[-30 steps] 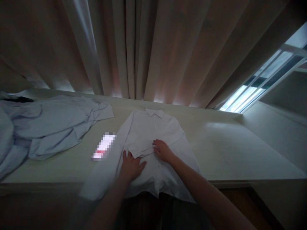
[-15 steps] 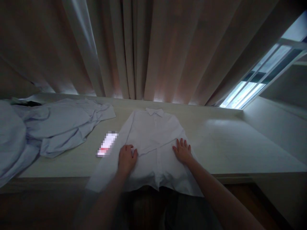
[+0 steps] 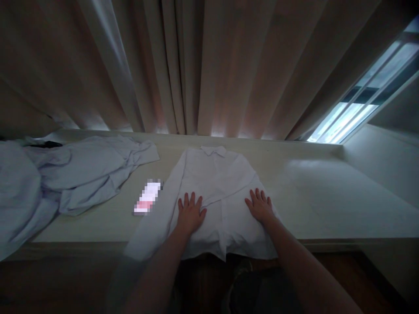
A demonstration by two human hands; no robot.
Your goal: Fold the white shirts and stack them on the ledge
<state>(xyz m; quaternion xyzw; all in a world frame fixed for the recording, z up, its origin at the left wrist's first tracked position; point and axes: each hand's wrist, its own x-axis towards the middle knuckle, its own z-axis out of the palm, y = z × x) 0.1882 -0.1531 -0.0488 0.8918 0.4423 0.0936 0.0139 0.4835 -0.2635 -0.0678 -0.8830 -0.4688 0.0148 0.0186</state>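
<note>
A white collared shirt (image 3: pixel 216 174) lies spread on a pale table (image 3: pixel 310 196), collar toward the curtain, hem hanging over the near edge. My left hand (image 3: pixel 190 213) lies flat on the shirt's left side, fingers spread. My right hand (image 3: pixel 261 206) lies flat on its right side, fingers spread as well. One sleeve is folded across the shirt's middle between my hands. Neither hand holds anything.
A heap of light blue garments (image 3: pixel 72 174) covers the table's left end. A small blurred-out object (image 3: pixel 147 197) lies between that heap and the shirt. Heavy curtains (image 3: pixel 196 65) hang behind the table, with a window (image 3: pixel 363 100) at the right.
My hands have slid apart from the shirt's centre to its two sides. My left hand went from curled to flat with fingers spread. The view shifted slightly.
</note>
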